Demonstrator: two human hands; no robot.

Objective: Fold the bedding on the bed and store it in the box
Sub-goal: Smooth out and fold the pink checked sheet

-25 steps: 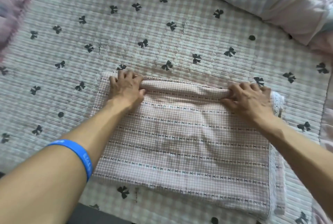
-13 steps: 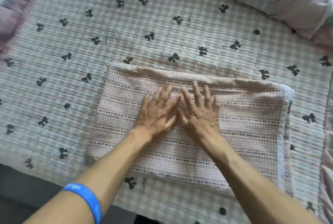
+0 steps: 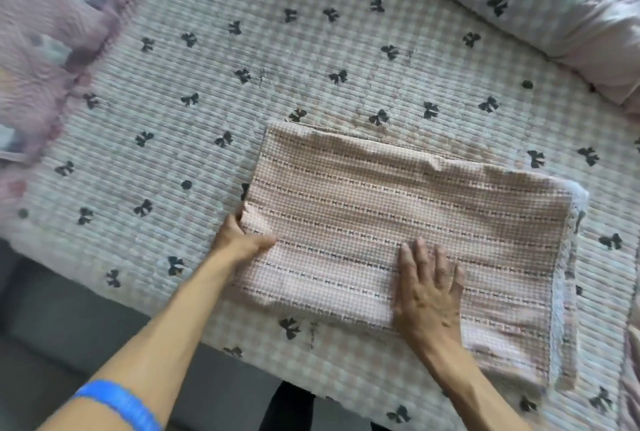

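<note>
Bow-print quilt (image 3: 311, 49) supported the folded bedding (image 3: 398, 222); left hand (image 3: 239, 240) pinched its edge for folding, right hand (image 3: 427, 295) pressed flat, anchoring it.

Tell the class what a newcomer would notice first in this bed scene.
The folded pink checked sheet lies right of centre on the bow-print bed cover. The left hand grips the sheet's left edge, and the right hand lies flat on it. A blue wristband shows at lower left.

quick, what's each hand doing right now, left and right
Left hand: grips the left edge of the folded pink bedding, thumb on top.
Right hand: open, flat on the bedding.
</note>
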